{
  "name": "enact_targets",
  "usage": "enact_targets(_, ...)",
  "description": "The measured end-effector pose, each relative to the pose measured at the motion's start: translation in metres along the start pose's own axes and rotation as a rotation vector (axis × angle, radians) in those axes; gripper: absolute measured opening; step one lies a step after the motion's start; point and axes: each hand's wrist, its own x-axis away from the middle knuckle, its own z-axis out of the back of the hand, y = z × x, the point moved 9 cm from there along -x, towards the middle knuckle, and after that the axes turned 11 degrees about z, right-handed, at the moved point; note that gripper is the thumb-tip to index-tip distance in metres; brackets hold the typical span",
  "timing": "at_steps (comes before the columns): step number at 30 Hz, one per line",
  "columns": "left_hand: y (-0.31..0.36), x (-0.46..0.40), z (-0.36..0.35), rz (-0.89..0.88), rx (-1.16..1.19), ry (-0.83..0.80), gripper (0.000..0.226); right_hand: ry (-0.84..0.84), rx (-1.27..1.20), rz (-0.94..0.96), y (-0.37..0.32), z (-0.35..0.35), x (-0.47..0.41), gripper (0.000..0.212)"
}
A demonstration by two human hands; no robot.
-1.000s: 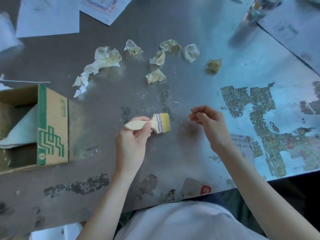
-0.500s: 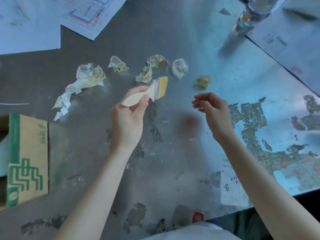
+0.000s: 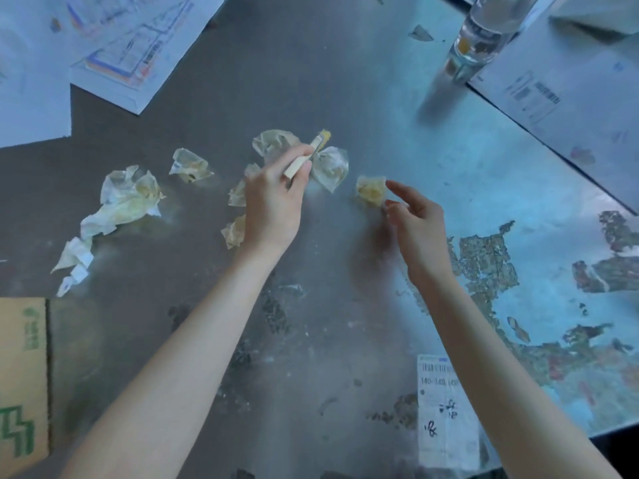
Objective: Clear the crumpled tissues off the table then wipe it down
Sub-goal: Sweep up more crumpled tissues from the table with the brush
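Scuffed grey metal table [image 3: 345, 81] still holds every crumpled yellowish tissue [image 3: 330, 167]; my left hand [image 3: 273, 205] grips a wooden brush [image 3: 306, 155] beside them, right hand [image 3: 415, 219] loosely spread near one.

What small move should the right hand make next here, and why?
Probably close the right hand on the small yellowish tissue wad. Its open fingers sit at the wad's right edge, holding nothing, while the left hand already holds the brush among the other wads.

Brush [image 3: 313, 152] handle hidden in grip
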Motion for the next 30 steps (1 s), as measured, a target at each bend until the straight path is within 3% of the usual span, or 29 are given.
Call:
enact_targets(7, -0.003, 0.018, -0.007, 0.051, -0.015, -0.04, 0.011, -0.036, -0.043, -0.057, 0.011, -0.025, 0.014, 0.048)
enact_targets(13, -0.006, 0.034, -0.014, 0.166, 0.122, -0.135, 0.01, -0.043, -0.002, -0.097, 0.016, -0.022, 0.008, 0.055)
enact_targets(18, -0.003, 0.044, -0.016, 0.182, 0.161, -0.142, 0.01, 0.061, 0.03, -0.079, 0.008, -0.004, 0.002, 0.025)
enact_targets(23, 0.0, 0.046, -0.006, 0.151, 0.156, -0.082, 0.011, 0.194, 0.148, 0.105, -0.016, 0.028, 0.003, 0.021)
enact_targets(30, 0.008, 0.06, -0.022, 0.179, 0.165, -0.156, 0.012, 0.227, 0.234, 0.111, -0.011, 0.071, 0.001, 0.023)
